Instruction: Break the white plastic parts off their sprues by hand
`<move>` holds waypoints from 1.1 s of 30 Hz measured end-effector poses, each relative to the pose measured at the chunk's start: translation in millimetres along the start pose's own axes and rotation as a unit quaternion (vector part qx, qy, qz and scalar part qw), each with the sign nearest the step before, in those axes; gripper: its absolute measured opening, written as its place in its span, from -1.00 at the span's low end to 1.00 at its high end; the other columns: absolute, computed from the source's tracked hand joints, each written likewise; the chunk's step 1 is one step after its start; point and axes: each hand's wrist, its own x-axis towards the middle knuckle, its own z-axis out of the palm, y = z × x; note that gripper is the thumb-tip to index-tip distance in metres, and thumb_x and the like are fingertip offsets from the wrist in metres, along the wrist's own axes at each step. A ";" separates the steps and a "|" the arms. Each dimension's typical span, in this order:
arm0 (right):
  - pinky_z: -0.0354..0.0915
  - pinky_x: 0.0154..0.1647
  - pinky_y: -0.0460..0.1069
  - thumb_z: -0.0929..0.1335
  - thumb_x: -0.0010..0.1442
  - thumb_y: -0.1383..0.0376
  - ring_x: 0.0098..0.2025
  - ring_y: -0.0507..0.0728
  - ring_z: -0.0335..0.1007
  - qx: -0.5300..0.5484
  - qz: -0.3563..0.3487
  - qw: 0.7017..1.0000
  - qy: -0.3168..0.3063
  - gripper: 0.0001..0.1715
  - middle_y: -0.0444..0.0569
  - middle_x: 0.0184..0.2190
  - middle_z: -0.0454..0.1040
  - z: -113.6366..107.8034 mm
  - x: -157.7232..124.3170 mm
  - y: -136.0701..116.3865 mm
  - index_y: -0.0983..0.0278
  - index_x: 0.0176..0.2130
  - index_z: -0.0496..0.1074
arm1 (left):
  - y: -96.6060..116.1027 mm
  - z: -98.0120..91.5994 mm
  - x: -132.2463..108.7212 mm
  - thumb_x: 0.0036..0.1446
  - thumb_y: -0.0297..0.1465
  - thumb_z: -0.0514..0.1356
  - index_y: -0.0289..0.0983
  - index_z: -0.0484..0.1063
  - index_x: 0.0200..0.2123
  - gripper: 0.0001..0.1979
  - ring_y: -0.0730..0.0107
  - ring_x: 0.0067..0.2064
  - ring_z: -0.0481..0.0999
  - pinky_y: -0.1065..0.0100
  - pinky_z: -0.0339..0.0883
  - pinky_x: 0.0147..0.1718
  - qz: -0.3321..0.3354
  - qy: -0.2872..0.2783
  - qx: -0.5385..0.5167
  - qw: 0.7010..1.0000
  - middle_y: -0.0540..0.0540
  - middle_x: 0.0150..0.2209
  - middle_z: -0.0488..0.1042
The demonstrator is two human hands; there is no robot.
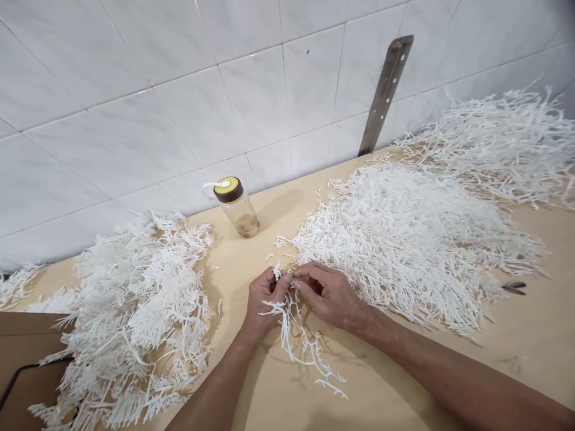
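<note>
Head view, and on the near side of the drinking bottle (238, 209) the left hand (265, 296) pinches a branched white sprig (286, 335) between thumb and fingers, its twigs dangling below! In comes the right hand (330, 293), thumb and forefinger close together at the same spot; whether they nip the sprig, one cannot tell. A tangled white heap (144, 299) rises left of the bottle, a broader white pile (417, 239) spreads to its right. Delicate stuff: best, surely, to steady the stem near the fingertips, press lightly and keep those twigs from snagging.
</note>
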 end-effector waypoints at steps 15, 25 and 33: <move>0.31 -0.21 0.03 0.26 0.36 0.29 -0.26 0.13 0.44 -0.004 0.011 0.999 -0.050 -0.78 0.00 -0.31 0.54 -0.5 2.6 -0.3 0.25 -0.26 0.48 | 3.6 2.2 -2.9 0.09 -0.12 0.33 -0.29 0.43 -0.36 -0.67 0.51 -0.49 0.33 0.45 0.22 -0.47 -0.023 0.014 -0.026 0.999 0.02 -0.49 0.41; 0.29 -0.26 0.02 0.28 0.33 0.31 -0.31 0.12 0.42 -0.005 0.024 0.998 -0.053 -0.82 -0.04 -0.34 0.53 0.9 2.1 0.9 0.24 -0.24 0.48 | -2.5 0.1 -0.6 0.10 -0.13 0.32 -0.30 0.43 -0.33 -0.67 0.45 -0.43 0.39 0.42 0.26 -0.43 -0.018 0.013 -0.019 1.000 -0.02 -0.44 0.44; 0.24 -0.35 -0.02 0.32 0.28 0.33 -0.40 0.07 0.35 0.010 0.039 0.998 -0.047 -0.85 -0.09 -0.42 0.49 -0.2 2.5 1.9 0.25 -0.33 0.47 | -0.9 -0.7 -1.9 0.12 -0.13 0.30 -0.30 0.42 -0.36 -0.67 0.49 -0.45 0.34 0.44 0.23 -0.44 0.001 0.007 0.009 1.000 0.02 -0.47 0.40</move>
